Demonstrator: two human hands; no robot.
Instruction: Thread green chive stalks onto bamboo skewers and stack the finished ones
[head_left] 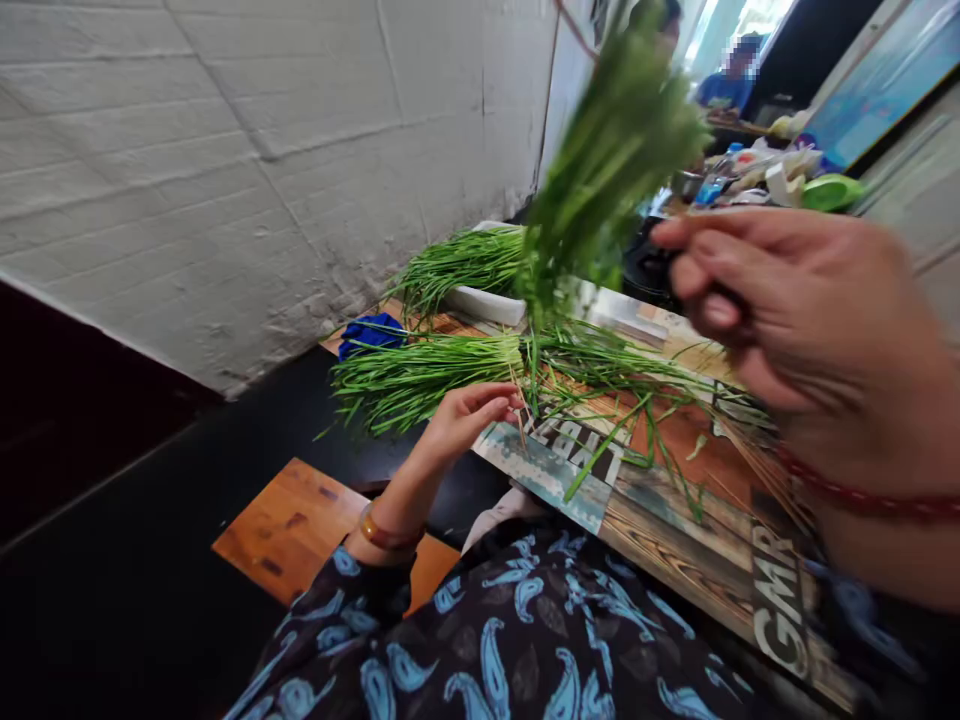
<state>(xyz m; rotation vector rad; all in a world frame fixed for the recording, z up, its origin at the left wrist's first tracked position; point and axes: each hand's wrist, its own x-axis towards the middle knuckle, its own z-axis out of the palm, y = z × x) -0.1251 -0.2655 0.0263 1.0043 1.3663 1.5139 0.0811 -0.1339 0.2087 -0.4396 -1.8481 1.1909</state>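
Note:
My right hand (810, 310) is raised at the right, its thumb and fingers pinched together. At its fingertips a bunch of long green chives (615, 150) is up in the air, blurred by motion; the exact point of grip is hard to see. Lower down, near the table edge, my left hand (472, 415) pinches a thin bamboo skewer (523, 425). Just beyond that hand lies a pile of chives (442, 375) with the cut ends toward the middle of the table. Loose chive leaves (607, 355) spread to its right.
More chives (465, 265) rest in a white tray (487, 305) near the wall. A blue cloth or bag (371, 335) is beside it. Several bamboo skewers (757, 460) lie on the patterned table (675, 540). A wooden stool (292, 530) stands left; a person (726, 90) sits far back.

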